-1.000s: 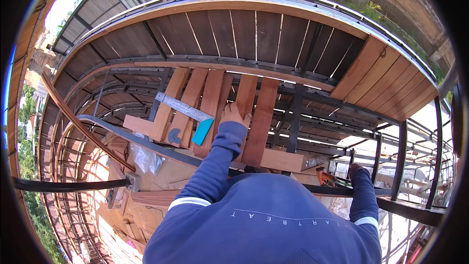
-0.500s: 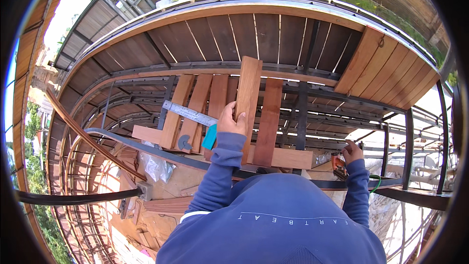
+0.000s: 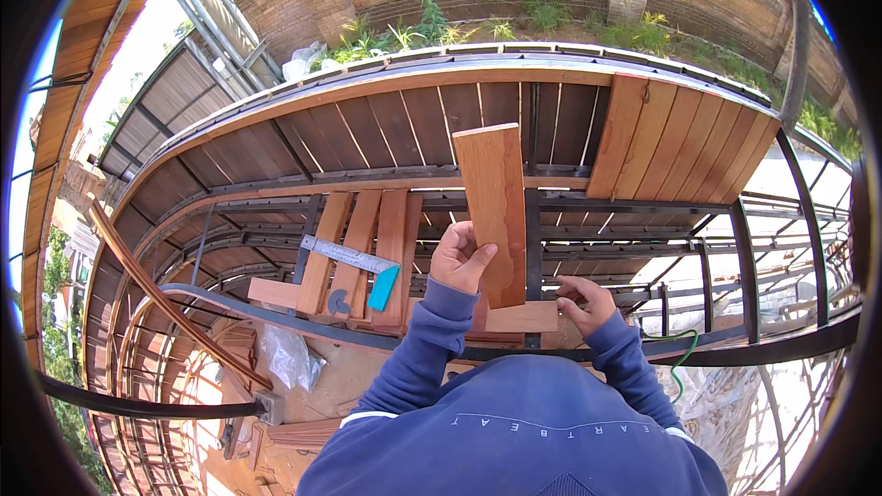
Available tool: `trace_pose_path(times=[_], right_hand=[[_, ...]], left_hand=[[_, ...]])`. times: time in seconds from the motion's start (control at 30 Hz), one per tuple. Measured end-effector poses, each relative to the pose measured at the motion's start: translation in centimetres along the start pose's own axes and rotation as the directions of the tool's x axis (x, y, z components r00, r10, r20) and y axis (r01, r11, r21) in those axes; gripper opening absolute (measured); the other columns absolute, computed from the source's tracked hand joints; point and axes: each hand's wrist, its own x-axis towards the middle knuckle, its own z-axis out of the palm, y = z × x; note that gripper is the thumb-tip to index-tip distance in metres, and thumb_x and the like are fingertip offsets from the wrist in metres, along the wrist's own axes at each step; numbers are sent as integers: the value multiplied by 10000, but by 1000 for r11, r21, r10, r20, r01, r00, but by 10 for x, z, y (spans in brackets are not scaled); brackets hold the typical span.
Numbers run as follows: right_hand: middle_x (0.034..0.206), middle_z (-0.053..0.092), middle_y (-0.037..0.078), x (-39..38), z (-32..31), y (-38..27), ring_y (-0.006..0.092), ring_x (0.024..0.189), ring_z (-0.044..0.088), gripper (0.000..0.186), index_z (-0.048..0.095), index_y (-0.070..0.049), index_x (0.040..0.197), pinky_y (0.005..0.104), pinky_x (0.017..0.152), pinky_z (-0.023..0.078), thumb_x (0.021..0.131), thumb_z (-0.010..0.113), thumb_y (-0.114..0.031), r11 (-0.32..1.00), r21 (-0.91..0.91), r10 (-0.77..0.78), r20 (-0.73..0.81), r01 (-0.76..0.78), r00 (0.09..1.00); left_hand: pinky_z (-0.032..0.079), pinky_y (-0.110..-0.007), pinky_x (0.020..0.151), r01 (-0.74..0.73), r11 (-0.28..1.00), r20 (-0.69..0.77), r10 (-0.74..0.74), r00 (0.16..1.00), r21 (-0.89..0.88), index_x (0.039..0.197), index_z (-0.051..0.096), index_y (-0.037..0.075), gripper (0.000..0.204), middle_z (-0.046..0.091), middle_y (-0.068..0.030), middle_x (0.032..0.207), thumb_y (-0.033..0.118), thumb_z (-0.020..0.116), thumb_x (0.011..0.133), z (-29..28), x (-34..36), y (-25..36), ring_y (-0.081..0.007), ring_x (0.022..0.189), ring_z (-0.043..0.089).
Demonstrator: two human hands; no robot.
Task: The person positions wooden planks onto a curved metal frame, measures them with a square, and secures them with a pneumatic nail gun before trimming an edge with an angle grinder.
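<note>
My left hand [image 3: 464, 259] grips a reddish-brown wooden board [image 3: 494, 207] near its lower half, thumb across the face. The board is raised and stands nearly upright in view. My right hand [image 3: 588, 305] is to the right of the board's lower end, apart from it, thumb and forefinger spread. Below it lies the end of a pale crosswise plank [image 3: 525, 317]. To the left, several loose boards [image 3: 323, 253] lie side by side over the frame. Across them rests a try square [image 3: 384, 287] with a metal blade and teal handle, near a grey curved piece [image 3: 339, 302].
A black steel frame [image 3: 533, 248] with open gaps surrounds me. Fitted boards [image 3: 684, 142] cover its far right. A curved dark rail [image 3: 363, 338] runs close by. A green hose [image 3: 682, 363] hangs at right; a clear plastic bag [image 3: 292, 358] lies lower left.
The view has shifted. My left hand has turned the board so its broad face shows. My right hand has moved left from beside an orange-and-black tool toward the board's lower end.
</note>
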Motion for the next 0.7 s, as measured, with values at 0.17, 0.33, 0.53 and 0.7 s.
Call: trace_pose_path(times=[0.17,0.33,0.53,0.7], right_hand=[[1037,678,91,-24,-26,-15,152,971,644,474,599,-1,1267,307,779,543,853,763,-164,970,240,-38,5,36,999],[964,689,113,-44,-81,-31,169,814,685,193,638,64,1073,286,749,558,894,672,1,821,550,124,-430,150,894],[900,705,163,-49,-176,-75,285,795,688,175,666,28,955,348,724,542,809,728,-44,865,-332,-486,-375,375,789],[933,698,150,-16,-190,-95,317,799,678,259,657,10,993,365,713,555,761,762,-36,707,-508,-595,-51,492,802]], left_hand=[[560,-375,906,140,811,7,-166,986,-569,1175,526,50,242,652,-73,1139,36,624,954,61,2,-19,-192,1036,653],[594,-350,820,509,856,144,-495,857,-87,1235,557,41,283,677,-109,1121,151,614,981,83,-1,-38,-204,959,696],[542,-333,846,-347,544,394,33,919,764,1243,578,24,482,649,-136,1141,167,772,826,127,17,8,-257,1013,640],[547,-358,791,-580,547,671,43,740,604,1133,672,49,374,679,-115,1014,63,774,773,149,35,-44,-295,927,657]])
